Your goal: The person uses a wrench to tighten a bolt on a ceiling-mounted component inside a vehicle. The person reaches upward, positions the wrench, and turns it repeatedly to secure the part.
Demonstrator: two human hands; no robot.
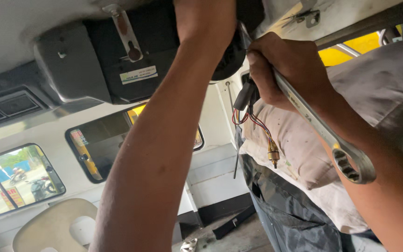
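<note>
Small white rectangular label point(138, 74) with green print, stuck on black overhead unit point(131, 51); red-and-yellow sign point(13, 197) outside, seen through left window point(15, 179); colourful sticker point(79, 137) on middle window.

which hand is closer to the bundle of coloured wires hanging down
Right. The right hand, gripping the wrench, is just beside and above the coloured wires. The left hand is farther up and to the left, reaching the black unit on the ceiling.
</note>
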